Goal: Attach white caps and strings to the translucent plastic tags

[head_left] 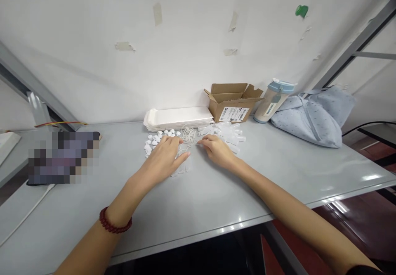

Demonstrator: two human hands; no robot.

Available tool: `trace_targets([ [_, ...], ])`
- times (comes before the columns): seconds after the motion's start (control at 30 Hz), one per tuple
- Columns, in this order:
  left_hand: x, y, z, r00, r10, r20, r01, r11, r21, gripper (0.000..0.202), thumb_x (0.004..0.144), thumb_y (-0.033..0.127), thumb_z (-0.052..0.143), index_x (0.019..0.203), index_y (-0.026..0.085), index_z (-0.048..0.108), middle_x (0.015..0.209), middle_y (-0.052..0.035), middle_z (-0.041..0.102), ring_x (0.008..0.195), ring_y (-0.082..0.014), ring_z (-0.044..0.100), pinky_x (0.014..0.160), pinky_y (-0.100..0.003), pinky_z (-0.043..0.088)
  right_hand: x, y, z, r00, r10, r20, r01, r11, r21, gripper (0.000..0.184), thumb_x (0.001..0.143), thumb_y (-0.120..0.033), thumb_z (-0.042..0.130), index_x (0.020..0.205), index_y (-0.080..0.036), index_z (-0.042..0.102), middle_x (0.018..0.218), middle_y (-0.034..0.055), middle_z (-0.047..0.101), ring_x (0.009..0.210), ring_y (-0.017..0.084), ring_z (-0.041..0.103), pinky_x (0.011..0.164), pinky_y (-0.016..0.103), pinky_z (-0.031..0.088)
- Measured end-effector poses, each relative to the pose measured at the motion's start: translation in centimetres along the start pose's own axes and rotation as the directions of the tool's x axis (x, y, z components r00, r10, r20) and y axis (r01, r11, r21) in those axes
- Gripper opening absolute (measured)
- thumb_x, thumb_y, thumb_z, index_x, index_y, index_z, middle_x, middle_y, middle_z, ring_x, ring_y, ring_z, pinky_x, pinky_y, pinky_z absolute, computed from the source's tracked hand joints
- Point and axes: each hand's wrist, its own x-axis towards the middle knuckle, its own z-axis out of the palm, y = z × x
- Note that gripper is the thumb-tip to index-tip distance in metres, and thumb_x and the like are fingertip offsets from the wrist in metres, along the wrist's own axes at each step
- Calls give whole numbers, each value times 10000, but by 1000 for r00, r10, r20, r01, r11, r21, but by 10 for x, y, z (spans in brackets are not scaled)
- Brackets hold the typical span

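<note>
My left hand is over the table with its thumb and index finger apart; some of its fingers are hidden from view. Beside and beyond it lie several small white caps. Under its thumb are clear plastic pieces, partly covered. My right hand has its thumb and fingers pinched together on what looks like a white cord. A tangled pile of white cords lies between the two hands. Just past the right hand are several clear plastic tubes.
Against the wall are a stack of flat white cartons, an opened cardboard box, a tumbler with a blue lid and a light-blue cloth bag. At left, a blurred-out device has a white cable. The grey table's front edge is near me.
</note>
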Motion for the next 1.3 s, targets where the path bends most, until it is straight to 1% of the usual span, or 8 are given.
trace_targets([
  [0.13, -1, 4, 0, 997, 48, 67, -49, 999, 18, 320, 861, 404, 491, 1073, 166, 516, 1125, -109, 586, 1145, -299, 454, 874, -428, 445, 2, 2, 3, 1000, 8, 6, -8, 1000, 18, 324, 881, -70, 444, 1140, -135, 627, 1160, 109, 615, 1073, 232, 543, 878, 327, 439],
  [0.33, -4, 6, 5, 970, 175, 169, -182, 983, 26, 434, 808, 416, 591, 1155, 166, 520, 1128, -105, 573, 1180, -294, 432, 936, -422, 419, 3, 2, -2, 997, 8, -82, -6, 1000, 27, 307, 870, -96, 484, 1156, -122, 592, 1160, 108, 610, 1072, 218, 540, 914, 325, 446],
  [0.5, -3, 6, 9, 978, 172, 121, -175, 985, 7, 387, 833, 408, 564, 1138, 172, 532, 1139, -99, 587, 1168, -293, 440, 937, -430, 420, 1, -1, -6, 982, 48, -182, -75, 987, -141, 363, 857, -84, 434, 1195, -134, 556, 1229, 124, 559, 1096, 270, 473, 821, 367, 495],
  [0.6, -1, 4, 12, 984, 160, 76, -160, 987, -1, 352, 853, 397, 532, 1125, 173, 537, 1094, -97, 608, 1138, -293, 459, 917, -436, 432, 2, 0, -5, 962, 52, -269, -101, 980, -172, 429, 828, -77, 427, 1249, -100, 508, 1295, 158, 497, 1121, 298, 438, 873, 415, 481],
  [0.77, 1, 4, 17, 989, 144, -24, -144, 989, -14, 325, 874, 378, 492, 1110, 161, 541, 1079, -113, 603, 1123, -294, 468, 908, -457, 435, 4, 4, 2, 922, 90, -377, -80, 996, 43, 512, 781, -84, 439, 1292, -110, 463, 1286, 177, 473, 1164, 291, 434, 934, 456, 452],
  [0.9, 2, 8, 17, 983, 164, -79, -166, 986, -25, 314, 890, 322, 470, 1150, 154, 525, 1126, -124, 584, 1134, -282, 470, 932, -471, 424, 3, 0, 5, 934, 81, -349, 11, 968, 253, 515, 768, -101, 451, 1281, -131, 470, 1264, 158, 491, 1174, 253, 466, 972, 428, 432],
  [1.13, 2, 15, 17, 972, 231, -42, -233, 971, -55, 346, 892, 220, 428, 1221, 146, 506, 1190, -129, 570, 1173, -274, 454, 976, -465, 417, -8, -21, 5, 953, -50, -300, 129, 959, 251, 488, 777, -87, 450, 1263, -133, 474, 1265, 148, 502, 1178, 246, 453, 1021, 433, 387],
  [1.3, 2, 16, 20, 972, 207, -111, -220, 968, -118, 384, 885, 201, 424, 1264, 170, 470, 1230, -118, 558, 1178, -254, 465, 988, -446, 415, -14, -30, 6, 953, -68, -294, 177, 915, 363, 508, 771, -97, 447, 1277, -142, 442, 1254, 155, 504, 1187, 233, 459, 1016, 426, 388],
])
